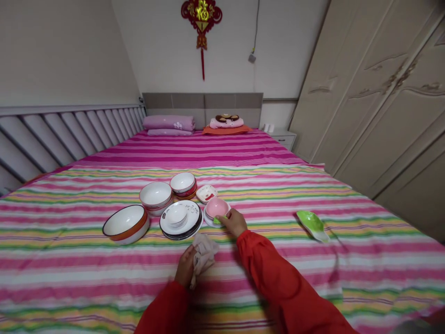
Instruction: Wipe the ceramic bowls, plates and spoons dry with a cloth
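My left hand [185, 266] is closed around a crumpled pale cloth [204, 253], held low in front of the plates. With my right hand [235, 222] I pinch a small green piece [219, 219] at the near rim of a pink bowl [217, 207]. Its kind is hard to make out, as my fingers hide part of it. Under the pink bowl lies a white plate [209, 221]. To its left is a stack of dark-rimmed plates [195, 223] with small white dishes [175, 214] on top. A white dish with a red figure [206, 193] sits behind the pink bowl.
Left of the plates stand an orange-banded bowl [125, 223], stacked white bowls [156, 195] and red-rimmed bowls [183, 183]. A green-and-white spoon-shaped dish [312, 224] lies apart at right. Everything rests on a striped bed sheet [271, 260], with a slatted rail [69, 132] along the left.
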{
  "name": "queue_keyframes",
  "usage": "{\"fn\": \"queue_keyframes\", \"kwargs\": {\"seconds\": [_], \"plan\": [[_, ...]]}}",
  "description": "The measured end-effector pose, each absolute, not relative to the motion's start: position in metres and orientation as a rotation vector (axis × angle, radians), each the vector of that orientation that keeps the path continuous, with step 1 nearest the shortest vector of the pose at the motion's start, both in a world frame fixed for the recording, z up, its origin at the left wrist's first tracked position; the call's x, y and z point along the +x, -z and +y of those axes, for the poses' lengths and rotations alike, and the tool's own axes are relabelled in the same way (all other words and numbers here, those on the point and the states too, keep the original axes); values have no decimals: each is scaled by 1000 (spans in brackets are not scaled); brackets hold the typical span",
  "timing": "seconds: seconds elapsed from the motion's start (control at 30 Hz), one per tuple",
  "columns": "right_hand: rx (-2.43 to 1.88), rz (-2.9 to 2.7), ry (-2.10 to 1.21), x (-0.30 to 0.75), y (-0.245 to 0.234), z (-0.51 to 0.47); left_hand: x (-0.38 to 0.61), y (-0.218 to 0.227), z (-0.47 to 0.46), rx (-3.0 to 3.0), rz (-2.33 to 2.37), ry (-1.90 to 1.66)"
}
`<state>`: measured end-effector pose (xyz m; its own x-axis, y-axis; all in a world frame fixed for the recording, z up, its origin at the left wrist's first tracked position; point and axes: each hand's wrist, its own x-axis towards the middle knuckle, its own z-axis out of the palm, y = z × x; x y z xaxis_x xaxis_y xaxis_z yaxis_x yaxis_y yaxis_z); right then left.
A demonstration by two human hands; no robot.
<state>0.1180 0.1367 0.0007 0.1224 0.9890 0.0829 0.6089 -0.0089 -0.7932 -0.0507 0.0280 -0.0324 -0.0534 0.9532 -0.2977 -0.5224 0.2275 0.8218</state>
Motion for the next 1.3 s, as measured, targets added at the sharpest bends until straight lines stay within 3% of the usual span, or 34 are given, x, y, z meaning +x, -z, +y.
{"fn": "queue_keyframes", "kwargs": {"seconds": [0.67, 1.07, 1.3], "plan": [[-1988, -1551, -636, 116, -28, 148, -54, 48, 31, 497, 958, -1340], [-1686, -1284, -616, 128, -21, 137, -55, 46, 32, 497, 983, -1356], [-1192, -791, -1015, 141, 7, 81, -54, 47, 33, 523, 968, -1342]]}}
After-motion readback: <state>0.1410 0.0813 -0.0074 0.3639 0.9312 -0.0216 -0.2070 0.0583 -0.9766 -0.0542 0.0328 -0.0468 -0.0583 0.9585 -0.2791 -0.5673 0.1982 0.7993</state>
